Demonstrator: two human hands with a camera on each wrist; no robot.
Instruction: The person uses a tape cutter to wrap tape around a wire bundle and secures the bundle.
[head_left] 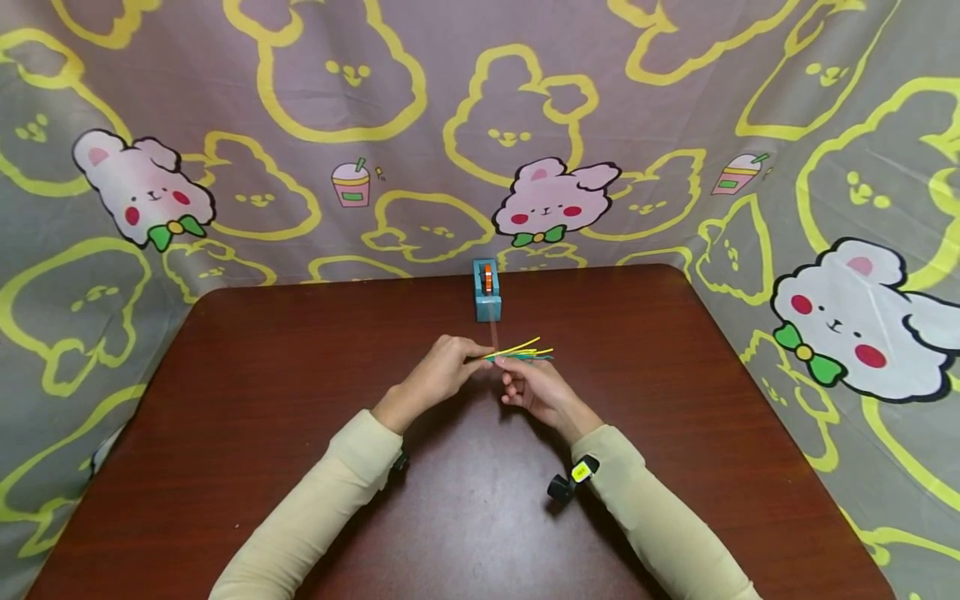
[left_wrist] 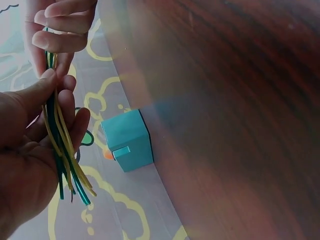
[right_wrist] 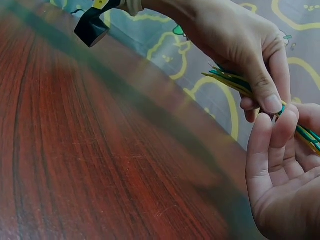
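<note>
Thin yellow and green wires lie gathered in a bundle between the two hands. My left hand pinches the bundle between thumb and fingers; loose wire ends hang past its palm in the left wrist view. On the other side, my right hand pinches the same bundle close to the left fingertips. A strip of clear tape runs from a blue tape dispenser down to the bundle between the hands. Fingers hide where tape and wires meet.
The dispenser, with an orange tape core, stands at the far edge of the dark brown wooden table. A patterned cloth hangs behind and along the sides. Small cameras are strapped to both wrists.
</note>
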